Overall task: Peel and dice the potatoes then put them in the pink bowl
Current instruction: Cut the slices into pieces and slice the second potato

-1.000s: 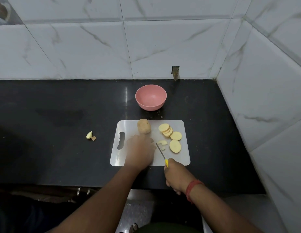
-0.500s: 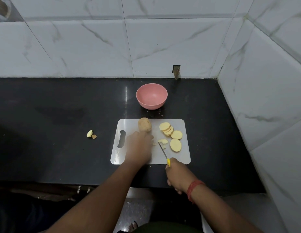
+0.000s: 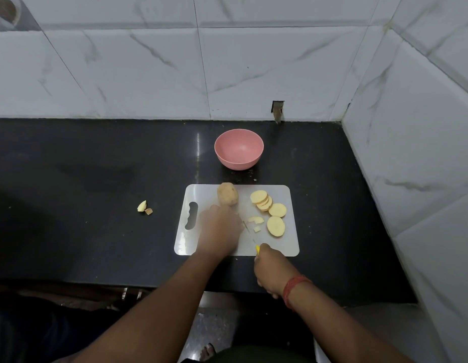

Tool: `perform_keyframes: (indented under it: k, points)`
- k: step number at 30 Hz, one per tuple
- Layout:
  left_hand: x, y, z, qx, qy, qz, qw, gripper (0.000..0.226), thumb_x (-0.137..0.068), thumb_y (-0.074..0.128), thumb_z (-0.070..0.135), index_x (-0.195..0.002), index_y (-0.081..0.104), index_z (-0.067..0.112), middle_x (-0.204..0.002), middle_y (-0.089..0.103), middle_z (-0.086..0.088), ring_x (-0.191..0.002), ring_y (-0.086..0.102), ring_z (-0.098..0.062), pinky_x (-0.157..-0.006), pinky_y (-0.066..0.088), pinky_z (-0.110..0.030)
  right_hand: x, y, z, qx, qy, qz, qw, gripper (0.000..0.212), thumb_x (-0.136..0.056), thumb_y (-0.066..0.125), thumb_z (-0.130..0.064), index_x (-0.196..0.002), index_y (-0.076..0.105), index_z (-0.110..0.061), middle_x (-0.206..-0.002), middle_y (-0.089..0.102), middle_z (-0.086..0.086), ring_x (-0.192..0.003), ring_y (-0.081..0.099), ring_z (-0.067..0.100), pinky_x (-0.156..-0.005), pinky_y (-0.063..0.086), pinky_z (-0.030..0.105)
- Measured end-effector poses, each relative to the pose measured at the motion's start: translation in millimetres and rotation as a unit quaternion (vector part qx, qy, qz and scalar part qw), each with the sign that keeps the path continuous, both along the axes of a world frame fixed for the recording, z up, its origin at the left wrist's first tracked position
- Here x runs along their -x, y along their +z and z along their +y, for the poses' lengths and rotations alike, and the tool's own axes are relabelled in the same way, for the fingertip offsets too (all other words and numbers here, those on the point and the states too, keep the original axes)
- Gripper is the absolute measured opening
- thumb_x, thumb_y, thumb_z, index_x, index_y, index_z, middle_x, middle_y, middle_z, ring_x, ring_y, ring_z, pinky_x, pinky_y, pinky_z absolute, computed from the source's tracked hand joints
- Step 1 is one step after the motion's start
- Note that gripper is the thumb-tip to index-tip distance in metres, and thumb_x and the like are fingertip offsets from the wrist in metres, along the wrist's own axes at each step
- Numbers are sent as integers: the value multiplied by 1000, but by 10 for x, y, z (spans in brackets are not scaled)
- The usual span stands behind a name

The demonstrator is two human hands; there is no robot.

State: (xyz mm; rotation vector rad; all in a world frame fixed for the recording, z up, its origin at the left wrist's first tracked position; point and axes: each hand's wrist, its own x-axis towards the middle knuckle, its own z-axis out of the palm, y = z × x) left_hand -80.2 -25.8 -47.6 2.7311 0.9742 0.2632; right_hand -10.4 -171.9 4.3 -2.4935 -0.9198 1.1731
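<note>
My right hand (image 3: pixel 272 271) grips the yellow handle of a small knife (image 3: pixel 250 235), its thin blade slanting up and left over the white cutting board (image 3: pixel 227 189). My left hand (image 3: pixel 219 229) lies palm down on the board just left of the blade, fingers pointing away from me; what sits under them is hidden, so I cannot tell whether they press on a piece or only on the board. Just beyond my left fingertips stands 1 unpeeled potato (image 3: pixel 227 197) near the board's far edge. To the right of the blade lie a few small cut bits (image 3: pixel 256 220), and farther right the round potato slices (image 3: pixel 276 217), some overlapping in a short stack, 2 lying flat. The pink bowl (image 3: pixel 238 152) sits on the black counter (image 3: pixel 97 179) just past the board, with nothing in it. Well to the left on the counter lie 2 potato scraps (image 3: pixel 144 207). A red thread band (image 3: pixel 293 289) circles my right wrist.
</note>
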Motion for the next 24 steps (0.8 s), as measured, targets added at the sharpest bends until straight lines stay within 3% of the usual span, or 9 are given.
perform_keyframes:
  k: [2,3,7,11,14,18,22,24]
  points:
    - [-11,10,12,2,1,4,1000,22,-97,57,41,-108,72,28,-109,56,8,-110,42,-20,-97,21,-36,-7,-2,18,-3,8,-5,1000,3,-97,36,-13,-100,37,-13,-97,55,11,-79,54,25,-61,46,28]
    - [-16,15,18,2,0,5,1000,22,-97,58,42,-108,72,28,-110,57,9,-111,42,-19,-96,21,-36,-6,-5,24,-1,4,-6,1000,4,-96,36,-13,-100,38,-13,-97,56,12,-78,53,25,-61,46,28]
    - [-36,40,28,6,-4,7,1000,21,-98,58,41,-107,73,28,-112,59,10,-112,42,-19,-95,19,-35,3,-33,29,14,10,-24,1000,7,-93,39,-12,-100,40,-15,-85,55,7,-70,57,25,-42,36,23]
    - [-41,47,37,0,-14,9,1000,21,-98,58,39,-106,73,28,-113,60,10,-111,43,-19,-96,19,-36,-26,20,47,18,32,-31,999,8,-94,38,-9,-102,39,-13,-95,57,11,-64,51,22,-41,31,25]
    - [-37,43,53,-9,-23,18,1000,20,-98,57,36,-108,73,29,-112,61,10,-111,43,-20,-98,20,-37,-45,61,42,20,41,-40,998,11,-95,37,-7,-105,40,-11,-86,48,5,-57,41,14,-43,30,25]
    - [-36,34,74,-19,-28,21,999,18,-97,58,34,-107,73,30,-110,62,9,-108,44,-21,-96,21,-38,-65,97,47,23,38,-48,998,19,-96,37,-7,-114,42,-7,-104,57,13,-73,50,24,-54,38,28]
    - [-47,34,86,-23,-34,28,999,19,-98,58,35,-109,72,32,-112,61,10,-109,44,-20,-96,21,-38,-68,85,44,28,41,-44,998,11,-94,38,-6,-103,37,-12,-94,50,9,-61,44,17,-43,30,24]
    - [-48,36,88,-31,-39,28,998,18,-97,58,34,-109,72,32,-111,61,9,-107,44,-20,-95,22,-38,-67,61,47,27,43,-49,997,10,-94,39,-5,-99,35,-13,-94,54,11,-64,48,20,-43,27,23]
